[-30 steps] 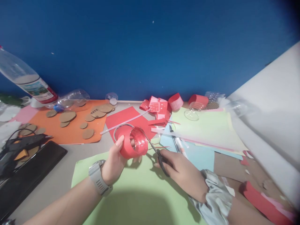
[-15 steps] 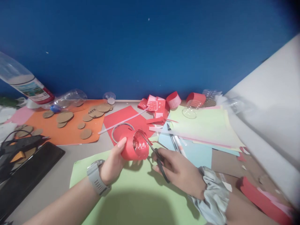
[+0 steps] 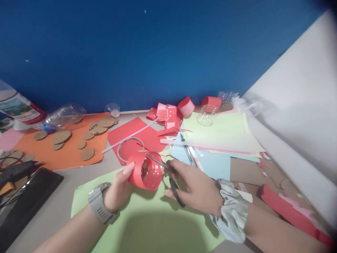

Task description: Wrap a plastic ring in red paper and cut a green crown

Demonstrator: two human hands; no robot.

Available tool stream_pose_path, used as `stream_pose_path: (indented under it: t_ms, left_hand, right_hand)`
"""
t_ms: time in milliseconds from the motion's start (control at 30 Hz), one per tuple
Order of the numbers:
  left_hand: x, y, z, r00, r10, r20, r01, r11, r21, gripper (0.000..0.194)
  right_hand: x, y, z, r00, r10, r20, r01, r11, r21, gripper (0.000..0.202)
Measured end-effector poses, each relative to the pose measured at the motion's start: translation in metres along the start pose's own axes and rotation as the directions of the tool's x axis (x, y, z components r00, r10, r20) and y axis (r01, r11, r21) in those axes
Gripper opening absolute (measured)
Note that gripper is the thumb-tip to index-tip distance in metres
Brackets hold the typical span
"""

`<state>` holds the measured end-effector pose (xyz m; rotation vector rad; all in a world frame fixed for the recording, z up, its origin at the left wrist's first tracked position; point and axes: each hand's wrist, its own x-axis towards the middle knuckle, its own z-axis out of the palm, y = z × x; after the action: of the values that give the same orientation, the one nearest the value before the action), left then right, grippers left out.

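Note:
My left hand (image 3: 119, 191), with a grey watch on its wrist, grips a clear plastic bottle piece wrapped in red paper (image 3: 137, 172). Its open, shiny end faces right. In my right hand (image 3: 195, 184) are black-handled scissors (image 3: 175, 188), the fingers around the handles. The blades reach over the rim of the red-wrapped piece at its upper right. Both hands are above a light green sheet (image 3: 158, 225). Behind the piece lies a clear ring (image 3: 119, 149) on red paper (image 3: 135, 131).
Cardboard discs (image 3: 61, 137) and a clear bottle (image 3: 65, 114) lie on orange paper (image 3: 97, 154) at the left. Red paper rings (image 3: 186, 106) stand at the back. Pens (image 3: 188, 151) rest on blue paper. A black phone-like slab (image 3: 31, 207) is at the lower left.
The view has shifted, so most things sit further left. The red-wrapped piece has turned, its open end showing more, and the scissor blades are lower and flatter across its rim.

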<state>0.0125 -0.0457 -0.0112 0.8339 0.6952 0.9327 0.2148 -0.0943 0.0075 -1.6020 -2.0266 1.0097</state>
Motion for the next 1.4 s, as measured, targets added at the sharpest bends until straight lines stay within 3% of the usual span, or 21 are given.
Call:
stream_pose_path:
  t_ms: [400, 667, 833, 1067, 1200, 1400]
  left_hand:
    - [0.004, 0.01, 0.012, 1.0, 0.002, 0.029, -0.004, 0.997, 0.08, 0.048]
    - [0.004, 0.008, 0.008, 0.987, -0.025, -0.158, 0.028, 0.999, 0.021, 0.05]
    - [0.004, 0.009, 0.011, 0.99, -0.034, -0.14, 0.035, 0.999, 0.001, 0.048]
    - [0.004, 0.008, 0.007, 0.996, -0.045, -0.079, 0.041, 0.998, -0.051, 0.045]
    - [0.006, 0.009, 0.008, 0.995, -0.1, -0.024, 0.096, 0.989, -0.115, 0.041]
    - [0.007, 0.011, 0.01, 0.986, -0.163, -0.033, 0.154, 0.968, -0.199, 0.04]
  right_hand:
    - [0.002, 0.005, -0.001, 0.999, 0.03, 0.04, -0.032, 0.998, 0.057, 0.037]
    - [0.001, 0.001, -0.001, 0.997, 0.072, 0.033, -0.074, 0.995, 0.073, 0.035]
    - [0.0, -0.001, 0.0, 0.997, 0.076, 0.01, -0.076, 0.995, 0.067, 0.037]
    - [0.0, -0.001, 0.001, 0.997, 0.074, -0.013, -0.073, 0.995, 0.062, 0.025]
    - [0.0, 0.0, 0.001, 0.996, 0.085, -0.03, -0.084, 0.996, 0.037, 0.024]
    - [0.0, 0.001, 0.002, 0.996, 0.085, -0.009, -0.085, 0.996, 0.021, 0.019]
